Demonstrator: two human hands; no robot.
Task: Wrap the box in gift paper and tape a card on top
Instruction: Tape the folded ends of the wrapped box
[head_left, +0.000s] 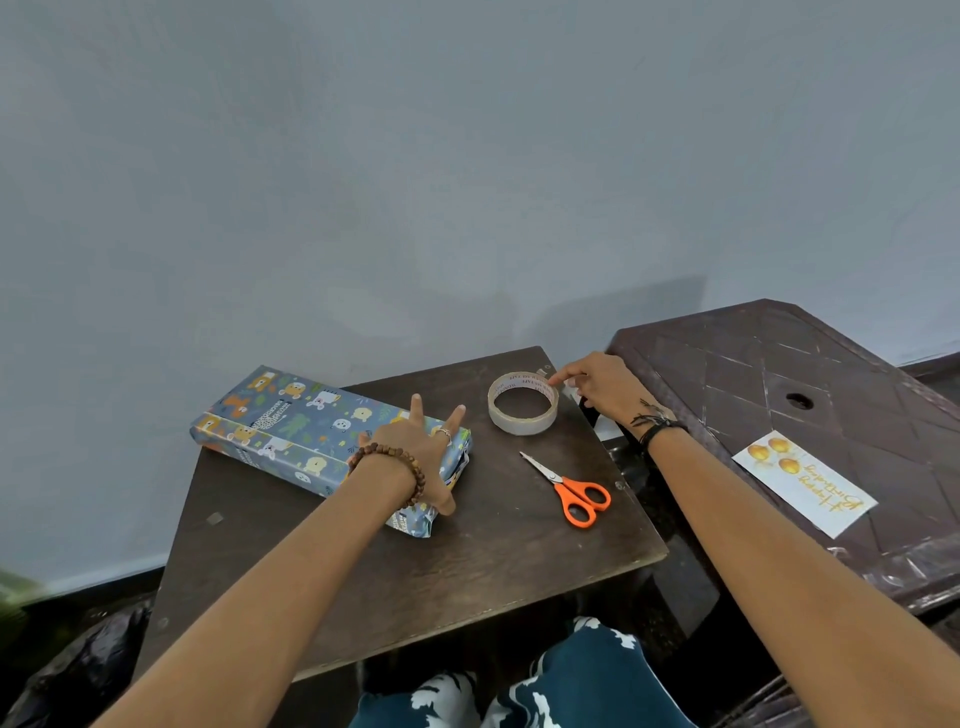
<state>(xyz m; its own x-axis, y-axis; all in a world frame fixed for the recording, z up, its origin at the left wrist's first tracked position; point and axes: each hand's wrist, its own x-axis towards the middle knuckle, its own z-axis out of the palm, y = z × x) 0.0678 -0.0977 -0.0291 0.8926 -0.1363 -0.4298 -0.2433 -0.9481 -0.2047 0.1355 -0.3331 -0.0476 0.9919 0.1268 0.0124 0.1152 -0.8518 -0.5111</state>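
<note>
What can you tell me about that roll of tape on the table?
The tape roll is a wide ring of pale, translucent tape on a whitish core printed inside with small red lettering. It lies flat on the dark wooden table, hole facing up, near the far right corner, beyond the orange scissors. The right hand touches its far rim with a fingertip, seemingly feeling for the loose end.
</note>
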